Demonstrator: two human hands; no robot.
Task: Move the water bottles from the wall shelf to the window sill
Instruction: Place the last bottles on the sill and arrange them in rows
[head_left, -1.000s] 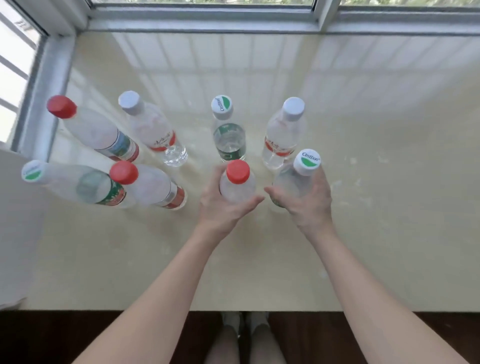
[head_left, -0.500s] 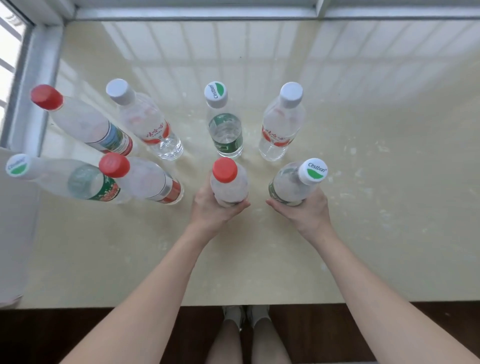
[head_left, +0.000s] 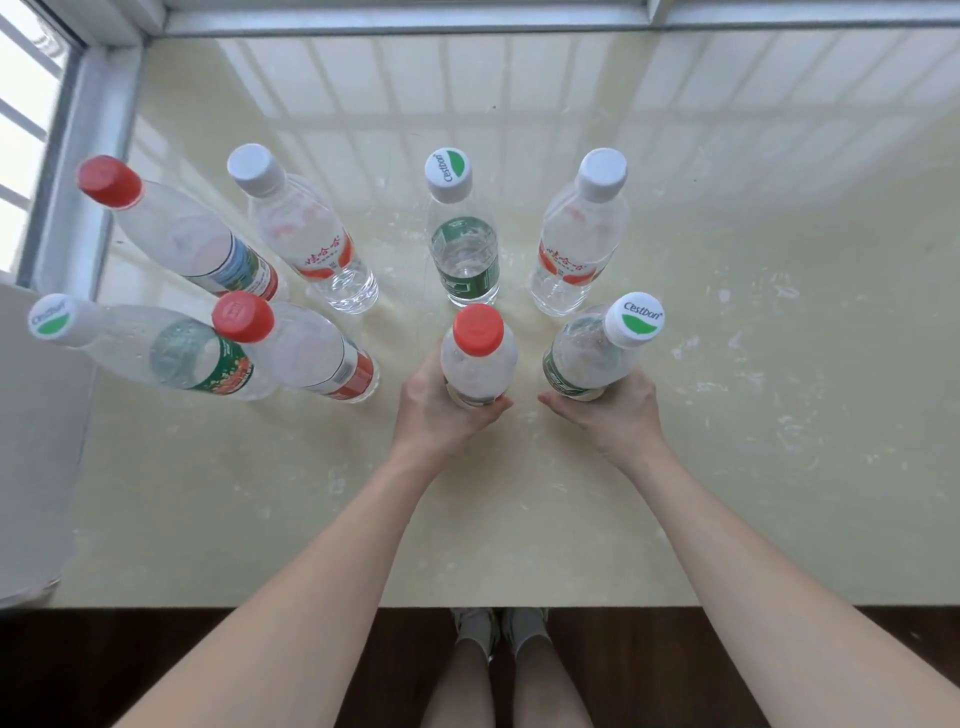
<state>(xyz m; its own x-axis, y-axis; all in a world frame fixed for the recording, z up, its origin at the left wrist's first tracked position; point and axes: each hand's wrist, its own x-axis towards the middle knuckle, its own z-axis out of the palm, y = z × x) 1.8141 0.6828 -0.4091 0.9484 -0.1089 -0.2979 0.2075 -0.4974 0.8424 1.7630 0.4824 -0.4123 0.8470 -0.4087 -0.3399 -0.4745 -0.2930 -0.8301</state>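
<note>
L hand (head_left: 441, 410) clamped on red-cap bottle (head_left: 478, 358), R hand (head_left: 610, 413) on Cestbon bottle (head_left: 589, 356); low grips steadied bases on window sill (head_left: 779, 364), extending row w/ six others.

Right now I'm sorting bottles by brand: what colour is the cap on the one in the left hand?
Red, seen in the head view: bottle cap, left hand.

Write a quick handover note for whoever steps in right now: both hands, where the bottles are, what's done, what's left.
Left hand: wrapped around the red-capped bottle, at the front of the window sill.
Right hand: holding the green-label bottle beside it.
Six other bottles stand on the sill, behind and to the left.
Done: eight bottles at the sill.
Left: release these two. The wall shelf is out of view, so check it for more.
</note>
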